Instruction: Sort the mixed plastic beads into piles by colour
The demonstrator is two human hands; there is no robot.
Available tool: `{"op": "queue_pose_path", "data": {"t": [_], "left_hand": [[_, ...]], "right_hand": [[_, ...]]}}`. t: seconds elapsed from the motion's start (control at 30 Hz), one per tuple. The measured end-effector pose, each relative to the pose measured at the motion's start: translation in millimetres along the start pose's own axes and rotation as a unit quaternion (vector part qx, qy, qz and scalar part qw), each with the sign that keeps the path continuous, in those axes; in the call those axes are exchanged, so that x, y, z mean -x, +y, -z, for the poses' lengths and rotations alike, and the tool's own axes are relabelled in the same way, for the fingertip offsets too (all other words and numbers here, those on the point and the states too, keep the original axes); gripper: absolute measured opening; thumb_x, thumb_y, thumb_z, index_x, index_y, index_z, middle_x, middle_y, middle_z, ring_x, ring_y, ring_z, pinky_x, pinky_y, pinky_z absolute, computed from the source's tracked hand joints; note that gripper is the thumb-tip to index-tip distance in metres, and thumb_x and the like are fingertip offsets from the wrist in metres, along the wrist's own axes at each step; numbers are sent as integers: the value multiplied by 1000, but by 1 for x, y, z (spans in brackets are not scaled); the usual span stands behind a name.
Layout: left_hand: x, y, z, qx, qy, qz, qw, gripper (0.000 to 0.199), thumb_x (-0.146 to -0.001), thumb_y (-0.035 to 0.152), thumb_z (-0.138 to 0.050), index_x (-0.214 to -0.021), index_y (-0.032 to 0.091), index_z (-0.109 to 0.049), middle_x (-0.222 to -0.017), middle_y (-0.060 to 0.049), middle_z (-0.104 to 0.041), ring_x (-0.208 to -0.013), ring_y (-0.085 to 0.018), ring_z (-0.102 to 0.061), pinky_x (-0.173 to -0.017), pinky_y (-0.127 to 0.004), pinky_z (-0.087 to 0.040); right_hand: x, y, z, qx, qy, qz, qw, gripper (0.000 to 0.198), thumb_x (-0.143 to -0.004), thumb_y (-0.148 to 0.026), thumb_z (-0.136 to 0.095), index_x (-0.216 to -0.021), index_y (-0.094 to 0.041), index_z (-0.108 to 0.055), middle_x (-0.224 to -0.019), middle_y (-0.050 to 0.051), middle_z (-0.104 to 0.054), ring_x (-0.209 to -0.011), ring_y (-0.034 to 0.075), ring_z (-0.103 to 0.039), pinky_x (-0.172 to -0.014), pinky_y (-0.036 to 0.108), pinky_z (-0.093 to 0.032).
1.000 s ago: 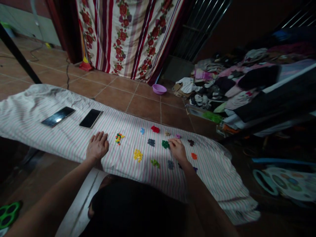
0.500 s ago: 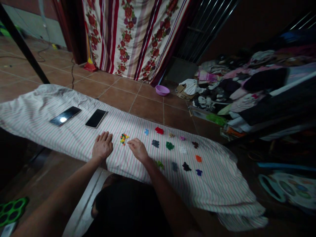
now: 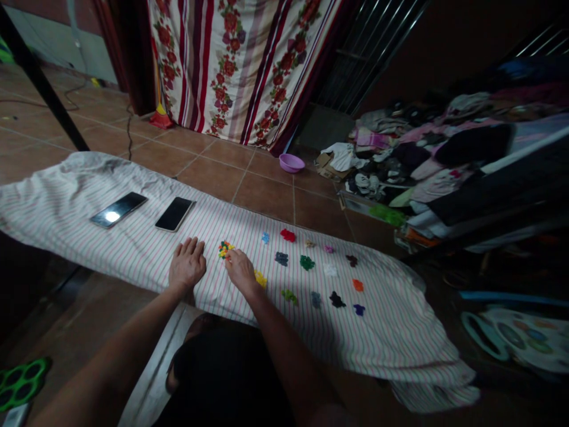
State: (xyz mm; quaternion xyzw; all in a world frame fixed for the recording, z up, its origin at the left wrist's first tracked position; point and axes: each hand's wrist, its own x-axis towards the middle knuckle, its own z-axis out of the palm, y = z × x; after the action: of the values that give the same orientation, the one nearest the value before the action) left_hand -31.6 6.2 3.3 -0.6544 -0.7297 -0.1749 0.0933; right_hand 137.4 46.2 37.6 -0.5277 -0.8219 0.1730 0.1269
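My left hand [image 3: 187, 264] lies flat on the striped cloth, fingers stretched out, holding nothing. To its right is a small mixed pile of tiny coloured pieces [image 3: 224, 249] in yellow, green, orange and red. My right hand [image 3: 240, 270] is at the near right edge of that pile with its fingers pinched together. What the fingertips hold, if anything, is hidden. A heap of yellow pieces [image 3: 260, 278] shows partly from behind my right hand. Further right are single-colour heaps, among them red [image 3: 288, 235], dark green [image 3: 306, 262], lime green [image 3: 289, 296] and black [image 3: 336, 299].
Two phones [image 3: 175, 214] lie on the striped cloth [image 3: 213, 216] at the left. Beyond the cloth's far edge a purple basin [image 3: 291, 163] stands on the tiled floor, before a flowered curtain [image 3: 235, 71]. Clothes [image 3: 427, 148] are heaped at the right.
My right hand has moved slightly left and down, its fingers now at the mixed pile, and the yellow heap has come into view. My left hand stays flat in place.
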Motion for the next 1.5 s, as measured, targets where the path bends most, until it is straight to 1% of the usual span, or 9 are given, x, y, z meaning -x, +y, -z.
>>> {"op": "queue_pose_path", "data": {"t": [0.23,0.53,0.77,0.9,1.0,1.13,1.23,1.37,1.5], "left_hand": [[0,0,-1,8,3,2,1000,46,-87,23,-37,-128,13,-58,-138,-14,-53,-132,-29,-44,-110,-45,-29],[2,0,1,23,-1,1,1000,47,-87,25,-37,-129,14,-55,-139,-14,-52,-134,-27,-41,-111,-45,-27],[2,2,6,25,-27,1,999,49,-86,26,-37,-130,11,-54,-140,-17,-49,-135,-29,-39,-112,-46,-27],[2,3,8,15,-30,-1,999,50,-87,26,-35,-131,10,-53,-141,-17,-49,-135,-28,-38,-112,-45,-26],[2,3,9,9,-35,1,999,50,-87,26,-35,-131,11,-53,-141,-16,-49,-135,-28,-39,-112,-46,-27],[3,4,10,12,-35,-3,999,49,-87,26,-36,-130,10,-53,-140,-17,-49,-134,-29,-41,-112,-46,-28],[3,6,13,20,-26,1,999,48,-86,25,-37,-129,12,-54,-139,-16,-50,-134,-28,-40,-112,-46,-29],[3,7,16,30,-36,4,999,48,-85,24,-39,-128,10,-54,-139,-18,-50,-134,-29,-40,-111,-48,-29],[2,6,16,22,-54,-2,998,49,-86,25,-36,-130,10,-52,-140,-17,-49,-134,-29,-39,-112,-47,-28]], "right_hand": [[3,2,3,-17,13,13,1000,27,-88,-11,-46,-105,-20,-65,-102,7,-64,-100,18,-57,-90,28,-43],[9,15,11,-32,36,4,999,22,-94,-28,-46,-106,-23,-64,-99,4,-65,-94,16,-59,-85,26,-44],[20,36,22,-57,63,-25,996,22,-91,-22,-47,-103,-23,-65,-101,3,-65,-94,15,-59,-84,25,-45],[30,63,32,-77,101,-61,990,26,-85,-10,-48,-99,-21,-66,-100,4,-65,-95,15,-60,-86,26,-46],[41,92,41,-100,145,-91,980,29,-81,-7,-47,-96,-20,-67,-99,5,-65,-90,15,-61,-84,27,-48],[61,137,54,-138,223,-108,959,29,-79,-11,-45,-94,-19,-68,-97,6,-65,-83,15,-62,-78,27,-51],[78,170,66,-145,272,-129,943,26,-77,-16,-47,-89,-19,-69,-89,5,-67,-80,16,-63,-75,28,-53],[101,208,84,-115,322,-159,926,28,-76,-22,-47,-89,-18,-71,-90,7,-70,-85,19,-64,-83,33,-52],[122,241,101,-83,331,-235,910,31,-76,-25,-45,-91,-17,-72,-95,10,-72,-91,21,-64,-90,35,-49]]}}
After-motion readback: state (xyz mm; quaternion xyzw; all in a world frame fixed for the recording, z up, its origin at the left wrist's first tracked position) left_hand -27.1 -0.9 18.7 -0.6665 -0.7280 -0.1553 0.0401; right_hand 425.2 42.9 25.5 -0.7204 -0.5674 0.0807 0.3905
